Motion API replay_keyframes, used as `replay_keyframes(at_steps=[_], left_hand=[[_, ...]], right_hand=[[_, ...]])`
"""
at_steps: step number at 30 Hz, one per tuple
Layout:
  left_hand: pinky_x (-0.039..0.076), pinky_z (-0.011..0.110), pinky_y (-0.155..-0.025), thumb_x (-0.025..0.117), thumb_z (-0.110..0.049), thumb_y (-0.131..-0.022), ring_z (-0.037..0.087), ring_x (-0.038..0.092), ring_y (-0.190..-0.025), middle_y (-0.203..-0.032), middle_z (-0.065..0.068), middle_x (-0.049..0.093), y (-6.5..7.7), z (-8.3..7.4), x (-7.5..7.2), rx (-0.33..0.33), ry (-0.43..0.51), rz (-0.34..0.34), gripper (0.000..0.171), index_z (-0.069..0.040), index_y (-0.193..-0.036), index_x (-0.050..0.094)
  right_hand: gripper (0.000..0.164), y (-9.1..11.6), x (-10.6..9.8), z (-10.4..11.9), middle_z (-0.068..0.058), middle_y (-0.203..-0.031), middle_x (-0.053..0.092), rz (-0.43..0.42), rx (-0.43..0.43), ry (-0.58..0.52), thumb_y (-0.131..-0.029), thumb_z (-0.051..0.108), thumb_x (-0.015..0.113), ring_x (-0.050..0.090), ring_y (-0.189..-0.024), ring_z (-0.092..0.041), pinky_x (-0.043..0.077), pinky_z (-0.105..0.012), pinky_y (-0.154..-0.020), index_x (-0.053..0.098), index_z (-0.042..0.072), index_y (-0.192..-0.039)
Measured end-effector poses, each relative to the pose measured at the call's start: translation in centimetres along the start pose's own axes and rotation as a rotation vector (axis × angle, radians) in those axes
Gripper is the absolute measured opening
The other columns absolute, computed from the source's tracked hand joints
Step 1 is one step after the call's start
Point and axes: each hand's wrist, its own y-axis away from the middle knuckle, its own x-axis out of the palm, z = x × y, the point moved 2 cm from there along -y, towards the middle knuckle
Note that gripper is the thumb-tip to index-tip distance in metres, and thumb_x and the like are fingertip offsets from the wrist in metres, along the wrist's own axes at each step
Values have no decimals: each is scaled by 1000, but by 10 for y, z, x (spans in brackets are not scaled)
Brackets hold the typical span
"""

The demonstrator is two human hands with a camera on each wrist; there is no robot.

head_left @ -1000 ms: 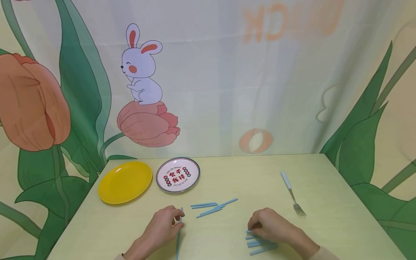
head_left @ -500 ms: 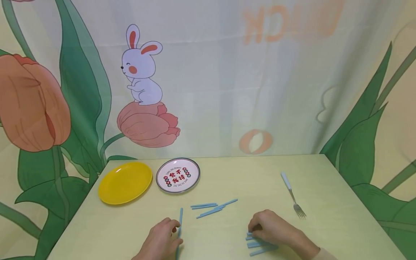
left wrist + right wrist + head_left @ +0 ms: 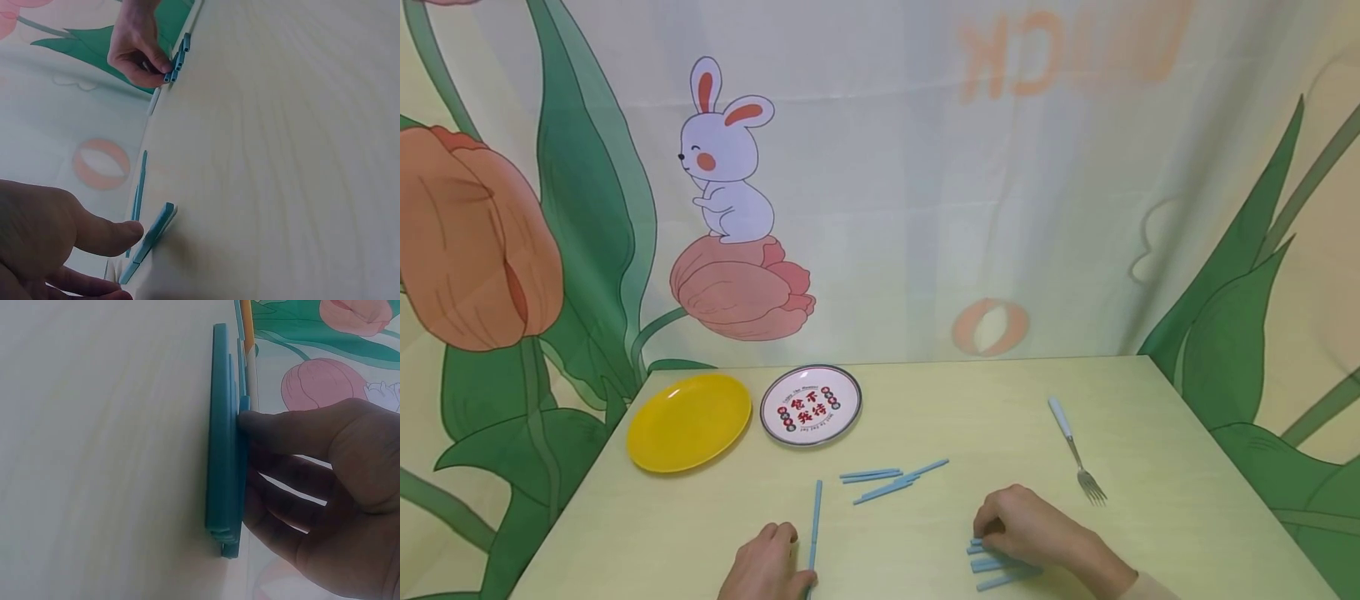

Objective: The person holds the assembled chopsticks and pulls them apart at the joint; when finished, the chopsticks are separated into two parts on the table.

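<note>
Two slim blue sticks (image 3: 817, 508) lie end to end in a line on the table. My left hand (image 3: 762, 568) is beside their near part, thumb tip right at the stick and the other fingers loosely bent to the left. The left wrist view shows the thumb (image 3: 112, 236) close along a blue stick (image 3: 153, 234). On the right, several blue sticks (image 3: 996, 581) lie roughly parallel in a row. My right hand (image 3: 1026, 527) pinches the farthest stick of that row (image 3: 244, 405) between thumb and fingers, close against the others. The palm covers part of the row.
Several more blue sticks (image 3: 887, 486) lie loosely in the middle. A yellow plate (image 3: 688, 423) and a white printed plate (image 3: 811, 406) sit at the back left. A fork (image 3: 1075, 450) with a pale handle lies at the right. Behind the table hangs a patterned curtain (image 3: 880, 208).
My left hand has slid toward the near edge along the line of sticks, uncovering its far end. My right hand has drawn its stick slightly nearer to the row.
</note>
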Motion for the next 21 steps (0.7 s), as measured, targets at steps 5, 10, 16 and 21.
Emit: replay_keyframes(at_steps=[5,10,16,21], left_hand=[[45,34,-65,84,-35,-72,21,48,-68,-76,6,51,0,1,3,-16,-22,13,44,-4,-90,59],[39,32,-61,82,-33,-75,20,47,-65,-70,5,50,1,1,3,-12,-14,32,38,-6,-81,56],[41,31,-60,79,-27,-79,19,49,-61,-65,4,52,2,-2,3,-17,6,45,29,-6,-80,59],[46,32,-62,77,-18,-81,18,51,-62,-66,3,55,2,-2,3,-20,43,35,19,-6,-82,63]], right_hand=[[10,0,1,-1,15,-86,70,-1,5,9,-80,10,76,61,-79,3,52,-20,-72,77,18,-86],[10,0,1,-1,16,-85,69,8,16,14,-80,11,76,60,-79,3,52,-21,-72,77,19,-86],[9,0,1,-1,16,-85,69,19,26,13,-81,11,76,60,-79,3,52,-22,-73,77,19,-86],[9,-1,2,-2,16,-85,69,22,38,17,-81,12,76,59,-79,3,52,-22,-73,77,20,-86]])
